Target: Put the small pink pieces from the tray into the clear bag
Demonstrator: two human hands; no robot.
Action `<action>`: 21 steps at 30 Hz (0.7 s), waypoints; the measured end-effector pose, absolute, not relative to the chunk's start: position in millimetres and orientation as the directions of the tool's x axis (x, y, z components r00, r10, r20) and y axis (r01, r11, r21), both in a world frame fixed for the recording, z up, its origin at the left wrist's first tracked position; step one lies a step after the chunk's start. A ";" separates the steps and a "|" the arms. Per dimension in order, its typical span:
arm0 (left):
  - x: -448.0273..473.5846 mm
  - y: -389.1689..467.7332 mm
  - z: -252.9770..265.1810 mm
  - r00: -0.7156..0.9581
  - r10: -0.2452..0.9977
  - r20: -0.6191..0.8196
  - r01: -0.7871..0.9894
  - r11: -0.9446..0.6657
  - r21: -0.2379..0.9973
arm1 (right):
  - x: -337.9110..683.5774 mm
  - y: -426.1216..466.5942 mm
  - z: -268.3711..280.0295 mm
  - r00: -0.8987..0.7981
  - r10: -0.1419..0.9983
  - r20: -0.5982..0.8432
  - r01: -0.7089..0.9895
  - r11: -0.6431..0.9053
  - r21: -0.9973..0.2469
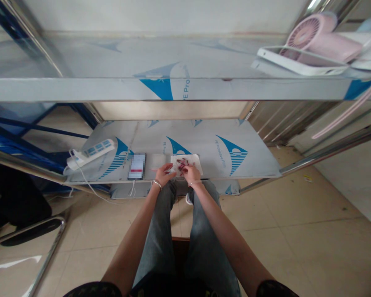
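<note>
On the lower metal shelf (204,142), at its front edge, lies a white sheet (196,159) with small dark red pieces (183,161) heaped on it. My right hand (191,175) is over the sheet's front part, its fingers drawn together at the red pieces. Just left of the sheet is my left hand (164,175), fingers bent and closed near a small whitish, see-through thing (172,169). What either hand pinches is too small to make out. A pale, flat square packet (158,160) lies behind my left hand.
A phone (137,166) with a white cable lies left of my hands, and a white power strip (92,153) is farther left. Above, an upper shelf (111,88) carries a pink handheld fan (321,39) and a white frame (299,64). A metal-framed chair (60,227) stands lower left.
</note>
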State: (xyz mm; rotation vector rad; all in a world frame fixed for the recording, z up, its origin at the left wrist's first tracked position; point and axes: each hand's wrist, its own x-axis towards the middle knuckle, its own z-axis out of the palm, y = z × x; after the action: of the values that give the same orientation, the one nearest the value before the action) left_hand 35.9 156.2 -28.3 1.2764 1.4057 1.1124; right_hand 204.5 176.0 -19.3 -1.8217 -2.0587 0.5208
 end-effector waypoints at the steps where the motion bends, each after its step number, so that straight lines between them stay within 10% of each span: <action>1: 36.1 156.3 -28.7 -0.047 0.998 -0.051 0.192 0.059 0.980 | 204.7 175.9 -19.3 -0.101 0.987 0.125 0.837 0.153 -0.525; 5: 38.3 156.6 -28.7 -0.019 0.998 -0.055 0.229 0.058 0.972 | 204.4 173.1 -20.1 -0.044 0.863 0.503 0.693 0.389 -0.607; 9: 40.2 156.7 -28.2 -0.015 0.998 -0.058 0.246 0.059 0.967 | 201.2 170.4 -23.1 -0.122 0.810 0.573 0.595 0.522 -0.612; 16: 38.1 159.2 -32.0 -0.061 0.996 -0.061 0.195 0.072 0.978 | 204.8 178.4 -27.3 0.016 0.926 0.376 0.575 0.299 -0.761; 21: 37.8 161.2 -33.0 -0.105 0.991 -0.082 0.132 0.096 0.987 | 206.6 178.2 -26.3 -0.058 0.998 0.010 0.762 0.051 -0.645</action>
State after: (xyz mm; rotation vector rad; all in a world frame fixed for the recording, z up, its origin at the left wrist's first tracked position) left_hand 37.8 161.2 -33.0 1.1929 1.4248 1.1461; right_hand 206.6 178.2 -26.3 -1.7615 -1.8732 0.6750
